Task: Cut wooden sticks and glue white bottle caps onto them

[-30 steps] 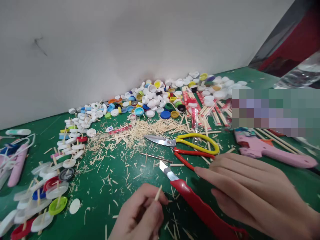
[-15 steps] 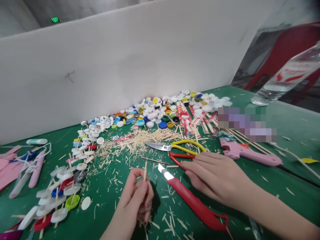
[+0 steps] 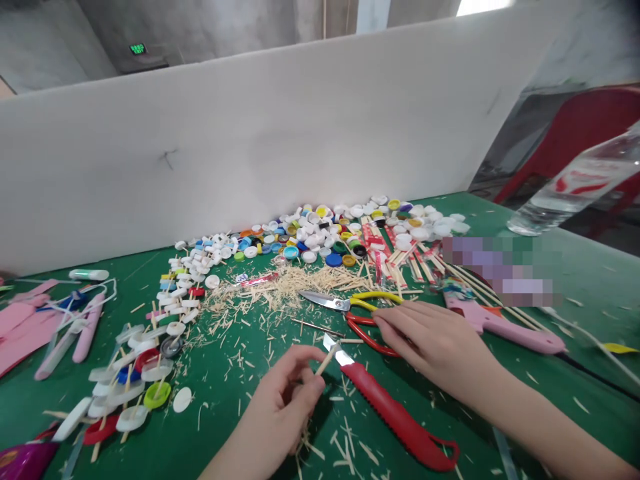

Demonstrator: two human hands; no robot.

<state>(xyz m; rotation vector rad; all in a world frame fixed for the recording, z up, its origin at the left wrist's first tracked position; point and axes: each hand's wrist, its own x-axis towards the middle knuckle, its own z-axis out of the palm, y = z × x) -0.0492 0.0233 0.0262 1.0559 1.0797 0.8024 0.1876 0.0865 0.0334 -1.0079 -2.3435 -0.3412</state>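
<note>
My left hand (image 3: 287,403) is closed in a pinch around a short wooden stick (image 3: 327,360), whose end points up and to the right. My right hand (image 3: 425,337) lies over the yellow and red handles of a pair of scissors (image 3: 325,301), its fingers curled about them; part of the handles is hidden under it. The blades rest on the green table, pointing left. Between my hands lies a red-handled craft knife (image 3: 385,407), its blade close to the stick's tip. A thin metal rod (image 3: 317,327) lies just below the scissors.
Wood shavings (image 3: 280,287) litter the green table. Bottle caps (image 3: 320,233) are heaped along a white panel (image 3: 300,147); capped skewers (image 3: 125,387) line the left. Wrapped chopsticks (image 3: 380,247), a pink glue gun (image 3: 520,333) and a water bottle (image 3: 555,193) are at right.
My left hand has moved right with the stick, which now tilts toward the knife blade. My right hand has settled further over the scissor handles, and the red handle loop shows more. The view has shifted slightly.
</note>
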